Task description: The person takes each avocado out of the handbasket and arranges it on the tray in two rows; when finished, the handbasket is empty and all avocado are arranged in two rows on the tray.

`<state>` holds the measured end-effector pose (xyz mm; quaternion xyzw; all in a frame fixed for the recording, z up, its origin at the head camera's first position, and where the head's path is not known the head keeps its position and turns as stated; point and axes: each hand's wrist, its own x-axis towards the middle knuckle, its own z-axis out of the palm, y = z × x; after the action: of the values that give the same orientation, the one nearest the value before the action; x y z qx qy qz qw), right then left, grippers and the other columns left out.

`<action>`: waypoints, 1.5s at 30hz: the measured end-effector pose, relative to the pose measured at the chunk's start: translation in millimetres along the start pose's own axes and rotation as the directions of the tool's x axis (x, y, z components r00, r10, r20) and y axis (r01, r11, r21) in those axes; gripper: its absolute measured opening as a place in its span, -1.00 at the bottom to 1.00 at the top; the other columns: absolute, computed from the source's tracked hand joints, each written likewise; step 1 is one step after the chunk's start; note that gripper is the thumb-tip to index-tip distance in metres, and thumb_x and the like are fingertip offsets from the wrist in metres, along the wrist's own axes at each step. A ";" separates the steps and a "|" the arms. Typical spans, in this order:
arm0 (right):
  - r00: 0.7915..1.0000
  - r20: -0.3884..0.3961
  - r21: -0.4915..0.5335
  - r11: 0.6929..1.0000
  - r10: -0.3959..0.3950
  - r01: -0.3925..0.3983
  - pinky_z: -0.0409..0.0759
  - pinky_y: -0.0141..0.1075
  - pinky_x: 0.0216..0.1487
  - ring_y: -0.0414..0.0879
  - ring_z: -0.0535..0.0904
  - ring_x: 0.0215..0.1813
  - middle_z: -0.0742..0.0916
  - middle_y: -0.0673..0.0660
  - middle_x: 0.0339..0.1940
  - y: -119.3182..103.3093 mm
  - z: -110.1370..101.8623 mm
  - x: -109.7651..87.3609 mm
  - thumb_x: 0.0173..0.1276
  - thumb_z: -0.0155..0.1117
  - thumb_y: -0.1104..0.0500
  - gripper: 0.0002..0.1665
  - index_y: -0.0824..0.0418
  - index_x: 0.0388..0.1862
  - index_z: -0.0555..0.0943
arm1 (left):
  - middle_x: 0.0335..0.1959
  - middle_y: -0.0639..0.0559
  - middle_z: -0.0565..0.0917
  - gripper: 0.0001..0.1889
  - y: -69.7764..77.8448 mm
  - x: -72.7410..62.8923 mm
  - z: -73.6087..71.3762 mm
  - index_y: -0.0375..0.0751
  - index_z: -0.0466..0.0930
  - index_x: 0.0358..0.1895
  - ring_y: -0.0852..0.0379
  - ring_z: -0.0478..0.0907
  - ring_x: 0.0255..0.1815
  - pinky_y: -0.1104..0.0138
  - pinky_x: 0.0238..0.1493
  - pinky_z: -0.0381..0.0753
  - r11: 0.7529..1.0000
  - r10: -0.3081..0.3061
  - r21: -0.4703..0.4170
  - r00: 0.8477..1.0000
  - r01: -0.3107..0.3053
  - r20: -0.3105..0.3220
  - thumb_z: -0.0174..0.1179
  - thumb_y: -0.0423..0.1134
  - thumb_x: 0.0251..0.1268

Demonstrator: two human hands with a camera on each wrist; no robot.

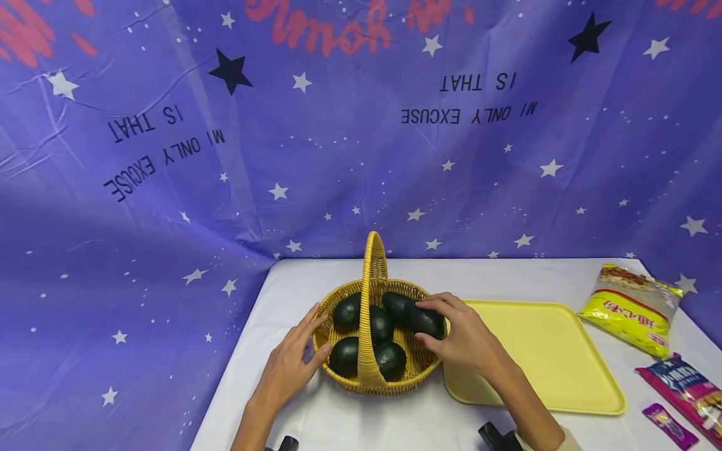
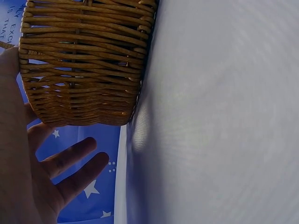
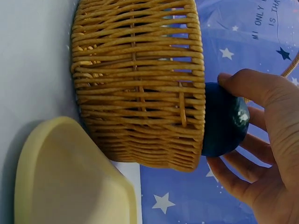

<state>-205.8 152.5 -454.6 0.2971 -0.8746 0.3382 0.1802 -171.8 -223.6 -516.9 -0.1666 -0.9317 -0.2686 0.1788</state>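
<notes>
A yellow wicker basket (image 1: pixel 366 376) with a tall arched handle stands on the white table, holding several glossy, dark green oval fruits (image 1: pixel 344 356). At its right side, my right hand (image 1: pixel 465 335) grips one dark green oval fruit (image 3: pixel 224 120) between thumb and fingers. That fruit sits at the rim and, in the right wrist view, sticks out above the wicker edge. My left hand (image 1: pixel 290 363) rests against the left rim, fingers extended, with index finger and thumb tips over the edge. The left wrist view has its other fingers (image 2: pixel 70 156) spread beside the wicker wall.
A yellow tray (image 1: pixel 541 357) lies right of the basket, close to its wall. Farther right are a yellow-and-clear food bag (image 1: pixel 632 310), a pink-and-blue snack packet (image 1: pixel 690 391) and a small purple packet (image 1: pixel 669 426). A purple star-printed cloth (image 1: pixel 361 156) hangs behind the table.
</notes>
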 end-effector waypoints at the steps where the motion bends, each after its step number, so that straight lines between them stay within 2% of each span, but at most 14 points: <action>1: 1.000 -0.009 0.001 1.000 -0.003 0.003 0.74 -0.05 0.15 0.00 0.72 0.21 0.73 -0.01 0.18 0.4 -0.8 -0.4 0.12 0.78 0.09 -0.34 0.12 0.22 0.75 | 0.75 0.34 0.16 -0.37 0.0 -0.3 -0.4 0.10 0.46 0.60 0.00 0.57 0.38 -0.11 0.06 0.69 1.000 -0.002 -0.001 1.000 0.002 0.000 0.27 0.11 0.56; 3: 1.000 -0.029 -0.004 1.000 -0.010 0.010 0.73 -0.05 0.16 -0.01 0.72 0.21 0.73 -0.01 0.18 1.2 -2.6 -1.2 0.12 0.78 0.09 -0.35 0.13 0.21 0.75 | 0.75 0.34 0.16 -0.38 -0.5 -0.9 -0.4 0.09 0.47 0.60 0.00 0.56 0.39 -0.11 0.07 0.69 1.000 -0.001 0.000 1.000 0.001 -0.002 0.29 0.07 0.55; 11: 0.997 -0.080 -0.019 1.000 0.003 -0.004 0.74 -0.07 0.08 -0.02 0.72 0.18 0.74 -0.01 0.18 5.1 -11.2 -4.3 0.12 0.78 0.09 -0.35 0.14 0.20 0.75 | 0.75 0.36 0.15 -0.38 -2.8 -1.7 1.5 0.13 0.46 0.60 0.14 0.56 0.12 0.01 -0.04 0.66 1.000 -0.005 0.022 1.000 0.005 -0.003 0.30 0.06 0.55; 15: 0.995 -0.100 -0.022 1.000 0.002 -0.004 0.76 -0.09 0.02 -0.01 0.74 0.13 0.74 0.02 0.17 7.9 -15.5 -4.3 0.11 0.78 0.10 -0.35 0.17 0.20 0.75 | 0.75 0.35 0.14 -0.38 -2.9 -0.8 2.3 0.14 0.44 0.61 0.04 0.60 0.32 -0.07 0.07 0.69 1.000 0.000 0.024 1.000 0.000 0.004 0.27 0.08 0.58; 18: 0.994 -0.111 -0.022 1.000 -0.001 -0.002 0.77 -0.11 0.00 -0.01 0.75 0.10 0.75 0.04 0.17 10.6 -18.3 -4.7 0.10 0.79 0.11 -0.34 0.18 0.19 0.75 | 0.75 0.34 0.14 -0.38 -2.2 0.0 2.1 0.14 0.45 0.61 -0.05 0.50 0.51 -0.15 0.16 0.67 1.000 -0.002 0.016 1.000 0.002 0.005 0.27 0.09 0.57; 31: 0.986 -0.167 -0.039 0.999 0.029 -0.036 0.78 -0.14 -0.02 0.00 0.75 0.09 0.75 0.06 0.12 24.8 -32.2 -6.8 0.06 0.80 0.16 -0.34 0.22 0.16 0.74 | 0.75 0.30 0.18 -0.38 0.2 -0.2 0.9 0.11 0.47 0.59 -0.09 0.49 0.52 -0.18 0.16 0.67 1.000 -0.004 0.004 1.000 0.004 0.000 0.28 0.08 0.55; 38: 0.977 -0.209 -0.063 0.997 0.036 -0.050 0.69 -0.47 -0.02 0.03 0.77 0.04 0.76 0.09 0.08 33.6 -39.4 -7.5 0.03 0.81 0.20 -0.34 0.26 0.13 0.74 | 0.75 0.28 0.19 -0.39 -0.1 0.0 0.3 0.10 0.47 0.59 -0.09 0.49 0.52 -0.17 0.17 0.66 1.000 0.003 -0.001 1.000 -0.003 -0.001 0.28 0.08 0.56; 45: 0.970 -0.242 -0.083 0.995 0.035 -0.057 0.62 -0.57 -0.02 0.05 0.77 0.01 0.77 0.12 0.05 40.9 -47.8 -9.6 0.01 0.81 0.22 -0.35 0.29 0.11 0.74 | 0.74 0.15 0.25 -0.39 -0.9 -0.4 0.9 0.09 0.47 0.59 -0.09 0.52 0.48 -0.16 0.13 0.68 1.000 0.011 -0.003 1.000 -0.011 -0.002 0.29 0.06 0.55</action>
<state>-219.3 214.0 -445.6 0.2252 -0.8672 0.3362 0.2902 -172.0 -223.9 -518.2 -0.1718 -0.9302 -0.2692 0.1810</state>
